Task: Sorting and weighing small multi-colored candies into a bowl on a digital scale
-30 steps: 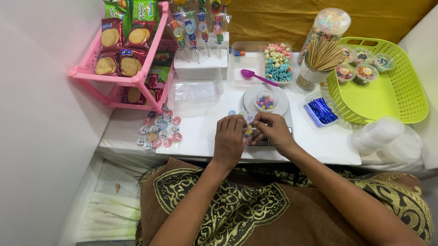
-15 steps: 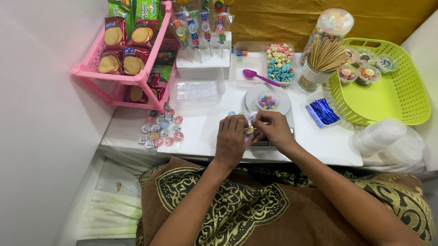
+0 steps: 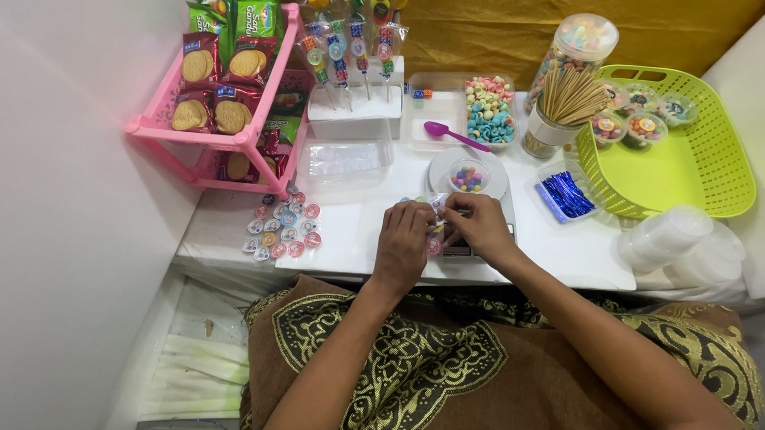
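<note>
- Hands close together at the near edge of the white surface (image 3: 567, 255), just in front of a small grey scale (image 3: 470, 248).
- Left hand (image 3: 403, 245) palm down, fingers curled and pressed together over a small clear packet (image 3: 436, 210) with round coloured stickers showing beside it; exact pinch hidden under the knuckles.
- Right hand (image 3: 482, 229) meeting it from the right, fingers bent and pinching the same packet's edge; fingertips mostly hidden, so the grip can only be judged, not seen.
- Packet between both hands, low over the surface, near side of the white plate (image 3: 446, 168).
- Best handled with a light pinch on both sides: thin film likely to crumple or slip if squeezed hard.
- Worth keeping wrists low and elbows in, since a small clear cup of sweets (image 3: 469, 176) on the plate sits just beyond the knuckles and could tip with a forward nudge.
- Purple spoon (image 3: 453, 134) and tray of coloured sweets (image 3: 490, 110) farther off, within reach.
- Loose sticker pile (image 3: 282, 227) to the left, near the pink rack (image 3: 233, 138); easy to scatter with a sweeping forearm.
- Blue twist ties (image 3: 567, 194) in a small tray to the right, green basket (image 3: 706, 180) beyond, well apart from the hands.
</note>
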